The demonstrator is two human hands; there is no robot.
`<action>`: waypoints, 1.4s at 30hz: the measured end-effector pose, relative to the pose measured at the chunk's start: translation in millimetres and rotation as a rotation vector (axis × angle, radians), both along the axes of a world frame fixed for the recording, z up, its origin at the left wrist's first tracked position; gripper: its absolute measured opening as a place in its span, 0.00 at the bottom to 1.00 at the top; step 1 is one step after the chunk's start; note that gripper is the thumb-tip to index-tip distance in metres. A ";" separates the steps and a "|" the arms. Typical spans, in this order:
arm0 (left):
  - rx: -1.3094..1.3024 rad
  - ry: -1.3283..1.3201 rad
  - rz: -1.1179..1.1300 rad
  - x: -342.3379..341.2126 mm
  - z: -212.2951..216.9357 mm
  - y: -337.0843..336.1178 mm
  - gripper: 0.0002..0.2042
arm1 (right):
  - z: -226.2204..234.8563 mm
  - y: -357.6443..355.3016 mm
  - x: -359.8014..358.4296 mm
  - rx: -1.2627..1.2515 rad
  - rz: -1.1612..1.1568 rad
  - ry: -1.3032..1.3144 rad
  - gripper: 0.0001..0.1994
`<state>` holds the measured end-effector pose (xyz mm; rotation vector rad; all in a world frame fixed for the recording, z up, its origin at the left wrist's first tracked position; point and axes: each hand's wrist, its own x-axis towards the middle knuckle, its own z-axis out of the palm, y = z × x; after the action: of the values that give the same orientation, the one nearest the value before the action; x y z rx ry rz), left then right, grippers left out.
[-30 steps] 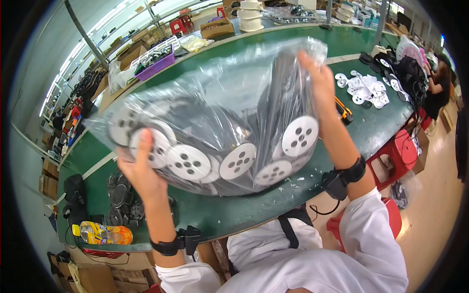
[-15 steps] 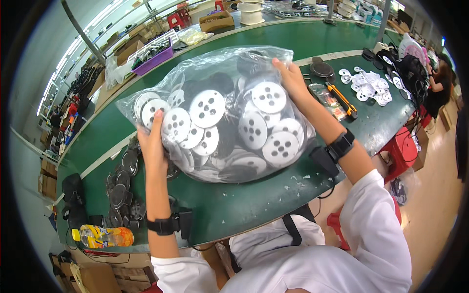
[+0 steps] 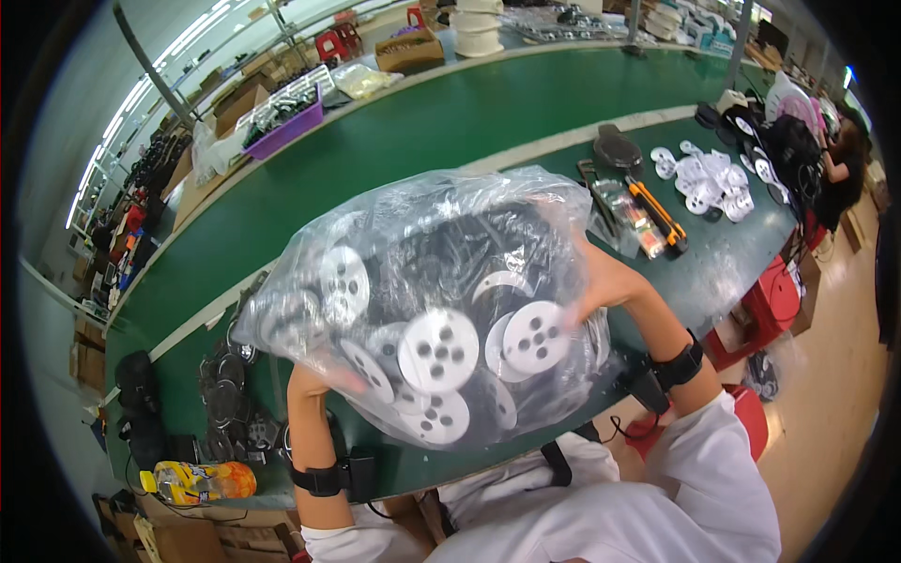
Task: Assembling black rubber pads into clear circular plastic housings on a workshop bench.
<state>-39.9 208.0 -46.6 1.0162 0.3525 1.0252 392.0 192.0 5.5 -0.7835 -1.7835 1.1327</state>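
Observation:
A large clear plastic bag (image 3: 422,216), bulging with white discs (image 3: 438,351) that have round holes and with some dark pieces, is held up before me over the near edge of the green table. My left hand (image 3: 324,371) grips its lower left side, the fingers partly hidden by the plastic. On the right side, my right hand (image 3: 603,277) holds the bag, its fingertips blurred against the film. Each of my wrists wears a black strap with a small black box.
Dark round parts (image 3: 225,389) and an orange-labelled bottle (image 3: 202,481) lie left on the green table (image 3: 404,122). To the right are an orange-black cutter knife (image 3: 657,214), a pile of white discs (image 3: 713,178) and black cables. A purple tray (image 3: 286,127) stands beyond. Red stools (image 3: 770,291) stand right.
Both hands have brought the bag down and closer to me. It has tipped and its contents have shifted; more crumpled plastic now shows along its top.

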 end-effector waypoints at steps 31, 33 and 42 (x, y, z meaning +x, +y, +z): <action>0.260 0.723 0.186 -15.0 80.1 -208.4 0.23 | 23.0 -168.7 20.8 -0.266 -0.091 0.061 0.21; 0.258 0.688 0.154 -41.2 105.6 -195.3 0.27 | 28.3 -160.2 43.2 -0.232 0.206 0.102 0.24; 0.527 1.021 0.424 38.1 141.6 -2.3 0.32 | 64.7 18.8 46.9 0.162 -0.268 -0.372 0.28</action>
<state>-1.8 205.7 95.0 1.9793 1.2115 0.9115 438.9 210.8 70.1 -1.1507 -1.9690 0.6880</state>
